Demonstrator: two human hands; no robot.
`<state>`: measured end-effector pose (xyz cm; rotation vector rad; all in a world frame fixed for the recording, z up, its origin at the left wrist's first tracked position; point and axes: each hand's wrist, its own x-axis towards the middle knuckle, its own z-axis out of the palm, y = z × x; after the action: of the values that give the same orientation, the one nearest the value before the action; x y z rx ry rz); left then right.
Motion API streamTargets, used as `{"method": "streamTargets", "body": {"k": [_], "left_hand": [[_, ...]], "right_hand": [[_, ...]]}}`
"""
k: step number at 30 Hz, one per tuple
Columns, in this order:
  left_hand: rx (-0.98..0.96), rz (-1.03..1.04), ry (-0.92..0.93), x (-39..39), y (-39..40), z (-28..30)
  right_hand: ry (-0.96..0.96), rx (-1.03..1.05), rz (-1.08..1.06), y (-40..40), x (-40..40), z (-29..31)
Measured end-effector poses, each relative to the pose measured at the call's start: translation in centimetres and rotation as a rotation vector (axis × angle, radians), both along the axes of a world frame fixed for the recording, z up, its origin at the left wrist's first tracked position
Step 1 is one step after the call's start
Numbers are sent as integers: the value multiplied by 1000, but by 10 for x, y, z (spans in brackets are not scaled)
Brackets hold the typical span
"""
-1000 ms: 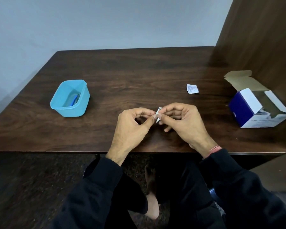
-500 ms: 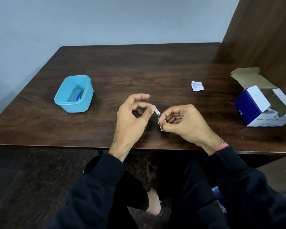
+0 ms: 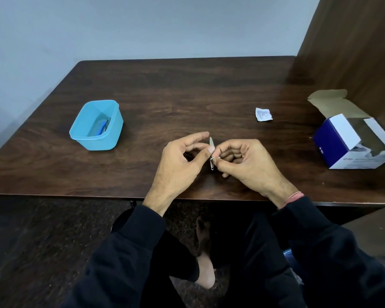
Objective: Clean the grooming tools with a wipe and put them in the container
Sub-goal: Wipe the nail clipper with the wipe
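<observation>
one small silver metal nail clipper [image 3: 211,152], lever swung up, pinched between left hand [image 3: 180,165] thumb and curled right hand [image 3: 246,162] fingers, just above near table edge. no wipe visible on it; too small to tell. judged midway: blue-handled tool [image 3: 102,127] already inside light blue plastic container [image 3: 96,126], well apart to left; clipper not yet there. beyond, torn white sachet [image 3: 263,114], open blue-and-white cardboard box [image 3: 351,145]. dark wooden table [image 3: 187,90], pale wall, wooden panel at right.
</observation>
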<state>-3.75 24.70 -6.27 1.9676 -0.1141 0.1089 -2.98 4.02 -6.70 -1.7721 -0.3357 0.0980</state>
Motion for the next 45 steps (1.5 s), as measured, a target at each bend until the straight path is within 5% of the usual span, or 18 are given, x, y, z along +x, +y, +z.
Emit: {"method": "streamTargets", "body": {"k": [11, 17, 29, 36, 45], "left_hand": [[-71, 47, -30, -3, -3, 3], [114, -58, -7, -3, -3, 1], [145, -134, -44, 3, 0, -3], [94, -114, -57, 3, 0, -6], [-17, -101, -84, 2, 0, -4]], "right_hand": [[-55, 106, -77, 2, -2, 1], [-80, 167, -158, -1, -3, 0], [-180, 36, -249, -3, 2, 5], [-530, -259, -310, 1, -1, -7], [-537, -221, -437, 2, -8, 2]]}}
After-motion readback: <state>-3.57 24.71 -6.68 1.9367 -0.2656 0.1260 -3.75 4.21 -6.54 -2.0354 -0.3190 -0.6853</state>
